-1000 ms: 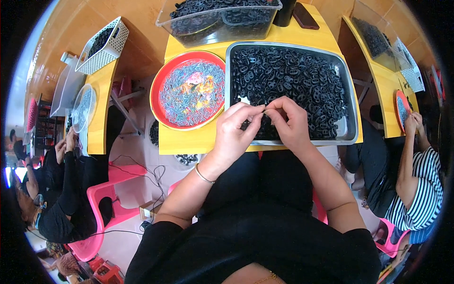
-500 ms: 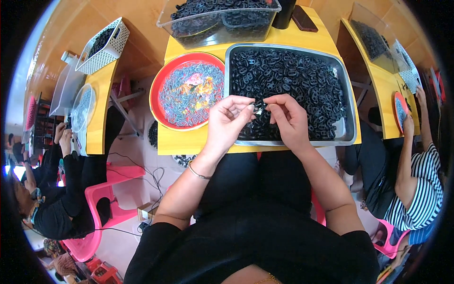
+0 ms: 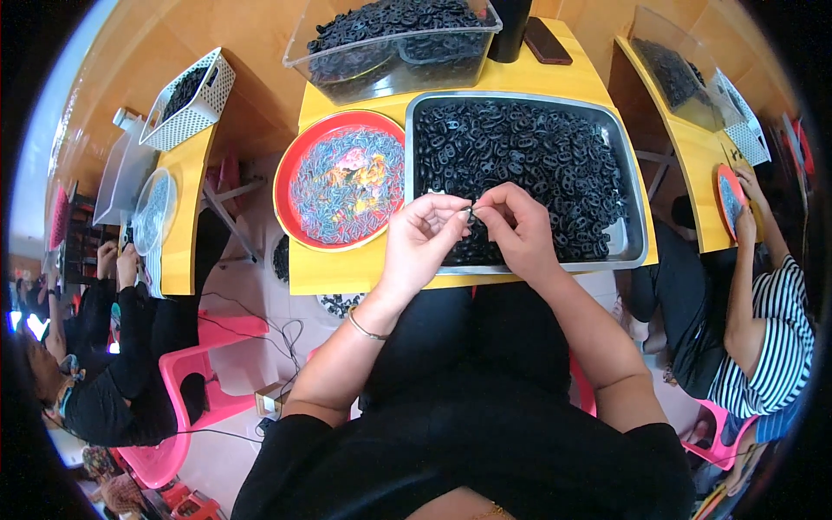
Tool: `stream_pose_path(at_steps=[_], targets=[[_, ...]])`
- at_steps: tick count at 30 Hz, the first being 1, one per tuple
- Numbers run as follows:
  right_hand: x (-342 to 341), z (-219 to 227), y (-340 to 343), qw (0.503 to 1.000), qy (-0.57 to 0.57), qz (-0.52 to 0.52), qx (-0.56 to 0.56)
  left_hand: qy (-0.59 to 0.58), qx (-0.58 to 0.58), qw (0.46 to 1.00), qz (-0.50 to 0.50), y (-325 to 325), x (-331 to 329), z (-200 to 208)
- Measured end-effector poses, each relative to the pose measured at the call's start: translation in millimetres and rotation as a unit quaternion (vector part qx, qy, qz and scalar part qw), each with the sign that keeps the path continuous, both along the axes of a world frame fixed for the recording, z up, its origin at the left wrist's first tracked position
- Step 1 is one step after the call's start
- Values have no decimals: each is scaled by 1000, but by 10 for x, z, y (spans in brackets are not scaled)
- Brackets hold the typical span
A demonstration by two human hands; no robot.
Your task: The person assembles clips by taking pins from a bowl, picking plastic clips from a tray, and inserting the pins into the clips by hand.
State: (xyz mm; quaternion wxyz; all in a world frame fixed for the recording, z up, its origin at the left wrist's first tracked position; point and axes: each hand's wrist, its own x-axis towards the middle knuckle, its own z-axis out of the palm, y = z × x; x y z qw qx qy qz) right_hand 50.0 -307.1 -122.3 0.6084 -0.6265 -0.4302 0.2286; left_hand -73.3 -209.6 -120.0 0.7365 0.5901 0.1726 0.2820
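Note:
My left hand (image 3: 420, 238) and my right hand (image 3: 520, 234) meet above the near part of a steel tray (image 3: 619, 238). A small black plastic piece (image 3: 471, 209) is pinched in the left fingertips. My right thumb and forefinger are closed right against it; whether they grip the same piece or another tiny part is hidden. Below them, many flat black pieces with holes (image 3: 520, 139) fill the tray. To its left lies a round red tray (image 3: 284, 191) with a flowered bottom, strewn with small bluish-grey metal pins or screws (image 3: 321, 204).
A clear plastic bin (image 3: 394, 74) of black pieces stands at the yellow table's far side, beside a dark cylinder (image 3: 510, 30) and a phone (image 3: 546, 42). People work at tables left (image 3: 104, 373) and right (image 3: 754, 329). Cables (image 3: 290, 347) cross the floor at left.
My fingertips have come closer together, the right hand moving left and slightly down. Less of the black piece shows between them. The view has shifted slightly.

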Motion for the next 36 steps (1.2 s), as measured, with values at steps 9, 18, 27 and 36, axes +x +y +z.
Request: stream_pose_path(at_steps=[9,18,27,36], targets=[[-6,48,5,1000,-14,6,-4,50,258,961,90,-54,-19,15],[-20,89,6,1000,1,12,20,-38,-2,999,34,-9,-5,25],[-8,41,16,995,76,-14,67,135,479,861,104,294,-50,81],[15,-25,14,994,95,-8,54,266,634,726,35,237,-25,9]])
